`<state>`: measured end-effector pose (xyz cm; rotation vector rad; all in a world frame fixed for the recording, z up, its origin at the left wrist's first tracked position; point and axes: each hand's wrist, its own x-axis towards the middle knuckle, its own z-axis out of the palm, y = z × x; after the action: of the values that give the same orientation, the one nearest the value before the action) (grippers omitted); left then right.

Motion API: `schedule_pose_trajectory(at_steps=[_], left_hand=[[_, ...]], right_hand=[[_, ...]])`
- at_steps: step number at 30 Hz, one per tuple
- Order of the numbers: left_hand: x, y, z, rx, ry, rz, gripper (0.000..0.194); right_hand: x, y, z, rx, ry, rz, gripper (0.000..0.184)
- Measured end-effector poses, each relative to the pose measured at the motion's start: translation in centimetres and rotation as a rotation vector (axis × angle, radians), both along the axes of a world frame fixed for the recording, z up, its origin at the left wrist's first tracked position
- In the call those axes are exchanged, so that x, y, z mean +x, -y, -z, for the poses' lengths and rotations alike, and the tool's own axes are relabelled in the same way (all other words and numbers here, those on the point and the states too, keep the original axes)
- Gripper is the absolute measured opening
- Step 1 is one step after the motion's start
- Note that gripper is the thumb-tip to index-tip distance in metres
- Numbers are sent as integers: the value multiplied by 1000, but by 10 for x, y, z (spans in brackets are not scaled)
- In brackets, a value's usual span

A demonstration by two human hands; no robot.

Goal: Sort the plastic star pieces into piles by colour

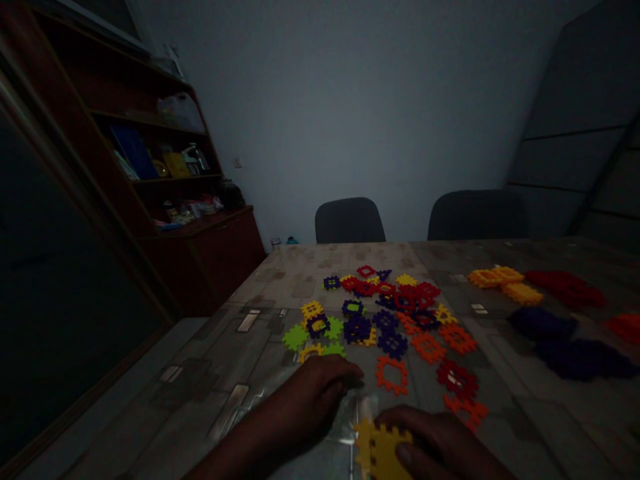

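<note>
My right hand (440, 437) is closed on a small stack of yellow interlocking plastic tiles (383, 450) with notched edges, at the bottom of the view. Left of it, my left hand (323, 383) hovers low over the table, fingers loosely bent and apart, with no tile visible in them. Under and between the hands lies a clear plastic bag or sheet (345, 427). Just beyond, an orange square tile frame (392, 375) lies flat. Lime green tiles (296, 337) and a yellow tile (311, 352) lie close past my left hand.
Loose purple tiles (393, 343), red tiles (410, 297) and orange tiles (457, 339) spread over the table middle. Sorted heaps stand at right: yellow (505, 280), red (565, 288), dark blue (583, 357) and orange (627, 328). Two chairs (350, 220) stand behind the table (270, 280); a shelf (200, 233) is left.
</note>
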<state>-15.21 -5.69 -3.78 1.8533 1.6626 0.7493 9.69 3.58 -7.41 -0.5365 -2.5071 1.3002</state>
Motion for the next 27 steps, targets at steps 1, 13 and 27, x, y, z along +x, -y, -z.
schedule_pose_trajectory(at_steps=[1, 13, 27], left_hand=[[-3, -1, 0, 10, -1, -17, 31], [23, 16, -23, -171, -186, 11, 35], [9, 3, -2, -221, 80, 39, 31]], right_hand=[[-5, 0, 2, 28, 15, -6, 42], [-1, -12, 24, 660, 8, -140, 57], [-21, 0, 27, 833, -108, -63, 34]])
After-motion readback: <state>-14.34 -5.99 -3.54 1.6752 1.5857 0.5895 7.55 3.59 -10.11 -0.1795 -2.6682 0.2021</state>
